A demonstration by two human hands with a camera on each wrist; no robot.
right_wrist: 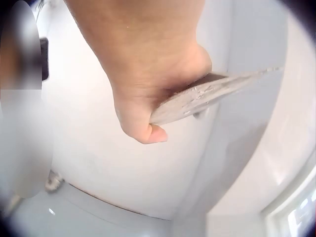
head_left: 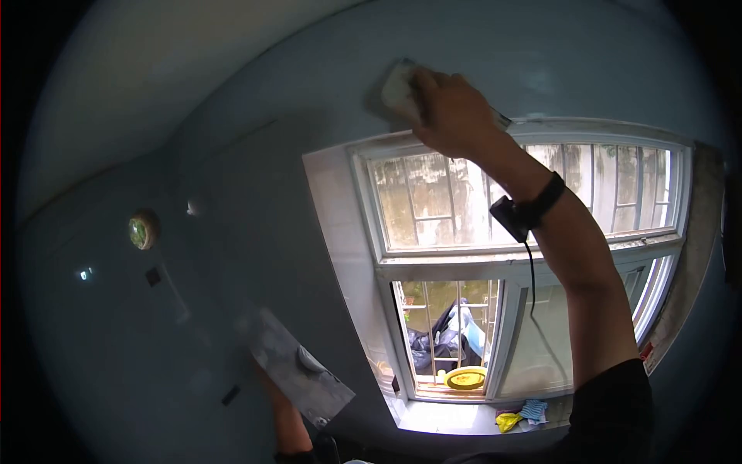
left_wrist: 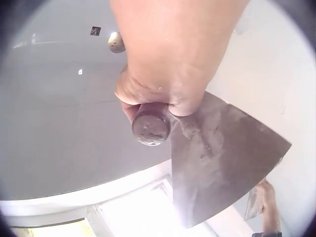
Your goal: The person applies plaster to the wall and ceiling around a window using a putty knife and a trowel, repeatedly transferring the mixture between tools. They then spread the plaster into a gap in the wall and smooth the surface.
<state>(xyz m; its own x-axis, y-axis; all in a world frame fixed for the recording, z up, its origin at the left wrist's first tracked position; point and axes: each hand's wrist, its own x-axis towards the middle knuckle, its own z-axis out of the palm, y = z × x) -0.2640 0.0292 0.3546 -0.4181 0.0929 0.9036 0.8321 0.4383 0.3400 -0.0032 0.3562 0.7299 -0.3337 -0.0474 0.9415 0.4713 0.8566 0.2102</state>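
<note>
High on the wall, just above the window, my right hand (head_left: 456,112) holds a flat, pale-smeared scraper (head_left: 399,94) at the wall surface. In the right wrist view that hand (right_wrist: 148,84) has its thumb and fingers curled round the scraper (right_wrist: 197,102), seen nearly edge-on. Lower left, a wide metal blade (head_left: 290,367) with pale smears hides most of my left hand (head_left: 282,406). The left wrist view shows this hand (left_wrist: 160,79) gripping a round-ended handle (left_wrist: 151,129), with the fan-shaped blade (left_wrist: 222,153) spreading to the right.
A white-framed window (head_left: 440,263) with bars fills the centre right. On its sill (head_left: 440,417) lie a yellow item (head_left: 507,422) and a blue cloth (head_left: 533,411). A round opening (head_left: 140,231) is in the left wall. A cable (head_left: 532,278) hangs from my right wrist.
</note>
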